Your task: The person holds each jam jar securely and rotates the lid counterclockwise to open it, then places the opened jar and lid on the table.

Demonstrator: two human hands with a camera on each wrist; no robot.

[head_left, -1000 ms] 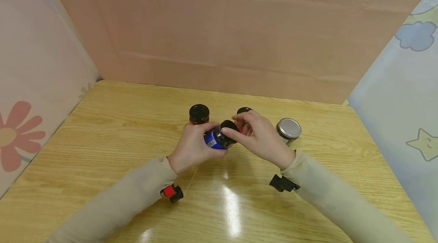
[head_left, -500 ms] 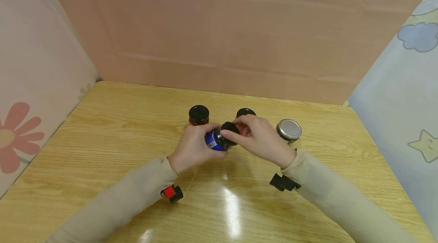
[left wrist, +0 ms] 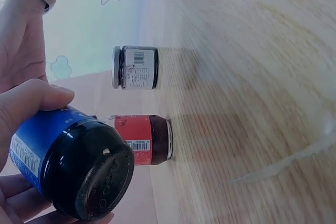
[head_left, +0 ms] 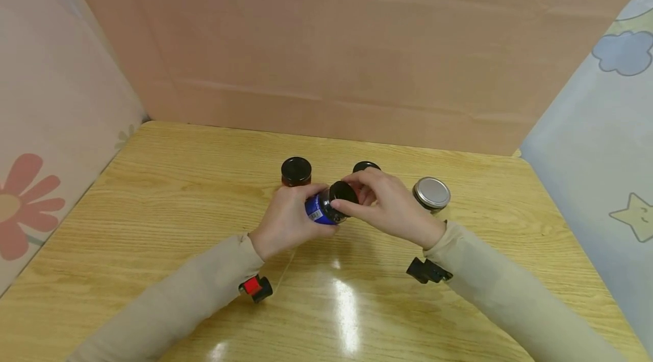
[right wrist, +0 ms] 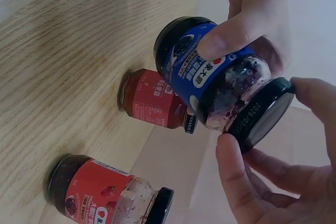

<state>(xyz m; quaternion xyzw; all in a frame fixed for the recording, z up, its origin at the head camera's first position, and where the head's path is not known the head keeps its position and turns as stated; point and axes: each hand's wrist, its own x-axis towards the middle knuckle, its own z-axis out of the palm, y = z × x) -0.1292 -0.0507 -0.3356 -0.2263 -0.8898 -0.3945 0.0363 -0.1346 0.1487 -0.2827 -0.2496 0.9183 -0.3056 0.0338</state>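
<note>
My left hand (head_left: 285, 217) grips a jam jar with a blue label (head_left: 317, 212), held tilted with its mouth towards the right hand. The dark base of this jar (left wrist: 105, 187) faces the left wrist camera, raised off the table. My right hand (head_left: 393, 203) pinches the black lid (right wrist: 261, 114) at the jar's mouth, thumb on one side and fingers on the other. In the right wrist view, dark contents and a pale smear show through the glass below the lid. Part of the blue label is hidden by the left fingers.
Behind the hands stand two red-labelled jars with black lids, one on the left (head_left: 296, 172) and one (right wrist: 100, 192) partly hidden by the right hand. A silver-lidded jar (head_left: 431, 193) with a white label stands to the right. Upright panels border the wooden table (head_left: 194, 181).
My right hand has shifted slightly, its fingers drawing back from over the rear jar to the lid's edge. The left hand and the blue-labelled jar have stayed nearly still.
</note>
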